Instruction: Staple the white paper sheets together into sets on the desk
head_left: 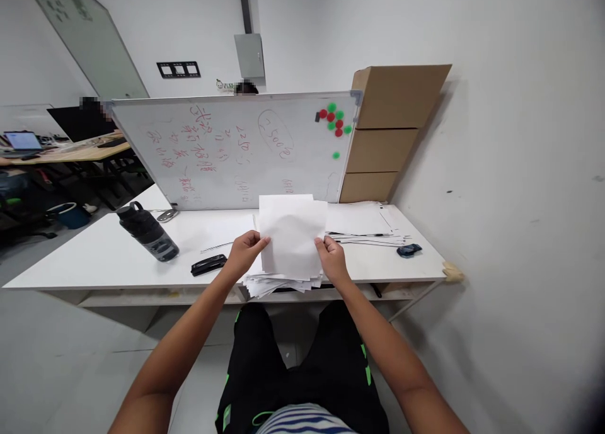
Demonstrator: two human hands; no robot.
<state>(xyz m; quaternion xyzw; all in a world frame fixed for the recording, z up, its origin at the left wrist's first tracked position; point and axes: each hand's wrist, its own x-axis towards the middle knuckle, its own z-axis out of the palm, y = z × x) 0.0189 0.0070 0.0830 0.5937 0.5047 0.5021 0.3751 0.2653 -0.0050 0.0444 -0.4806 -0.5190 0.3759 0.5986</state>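
Between my two hands I hold up white sheets of paper (pixel 293 239), their edges slightly offset from one another. My left hand (pixel 246 252) pinches the left edge, thumb in front. On the opposite edge, my right hand (pixel 331 257) grips in the same way. Below the held sheets lies an untidy pile of paper (pixel 278 285) at the table's front edge. A black stapler (pixel 208 265) rests to the left of my left hand. More papers (pixel 362 220) lie on the table beyond my right hand.
A dark water bottle (pixel 149 232) stands on the white table (pixel 94 257) at left. Near the right end is a small dark object (pixel 409 250). Behind, a whiteboard (pixel 227 157) with red writing and round magnets leans beside stacked cardboard boxes (pixel 382 128). A wall borders the right side.
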